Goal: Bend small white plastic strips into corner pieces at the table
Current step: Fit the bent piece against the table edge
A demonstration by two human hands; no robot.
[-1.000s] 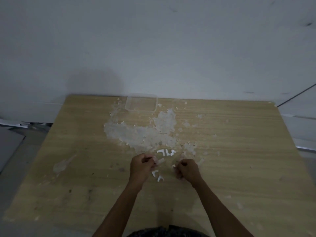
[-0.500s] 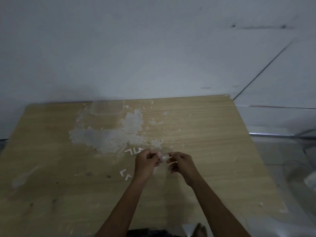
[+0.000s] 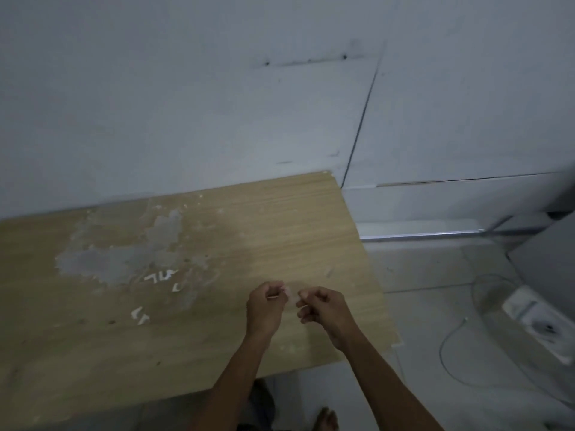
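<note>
My left hand [image 3: 267, 303] and my right hand [image 3: 323, 309] are held close together above the right part of the wooden table [image 3: 280, 219], fingers curled. Between their fingertips I pinch a small pale plastic strip [image 3: 289, 292], which is blurred and faint. Several white bent corner pieces lie on the table to the left: one group [image 3: 160, 276] by the worn patch, a single piece [image 3: 176, 287], and a pair [image 3: 140, 315] nearer to me.
A grey worn patch [image 3: 124, 262] spreads over the table's middle. The table's right edge [image 3: 381, 293] runs just right of my hands. On the tiled floor beyond it lie a white power strip [image 3: 541, 325] and a thin cable [image 3: 448, 343].
The view has swung to the right, so the table and bent pieces sit further left. Both hands have moved right, away from the pieces, still together on the strip.
</note>
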